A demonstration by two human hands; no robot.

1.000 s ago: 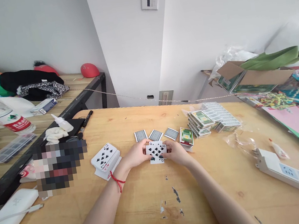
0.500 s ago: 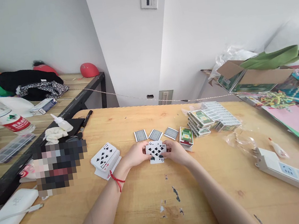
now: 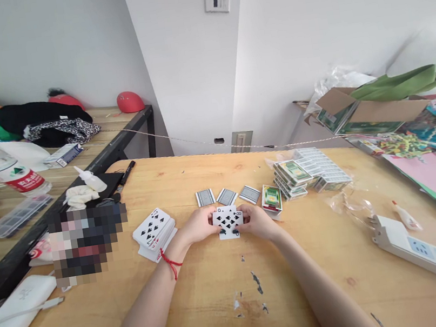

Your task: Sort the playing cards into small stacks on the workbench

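Both hands meet at the middle of the wooden table. My left hand and my right hand grip a small packet of playing cards from either side, a black spade card facing up. A red string circles my left wrist. To the left of my left hand lies a fanned pile of face-up cards. Just beyond the hands three face-down cards lie in a row, with a green card box standing at their right.
Stacked green card boxes sit at the back right, a white power strip at the right. A power bank with cable lies at the left edge. A second table at the left holds a bottle, clothes and clutter.
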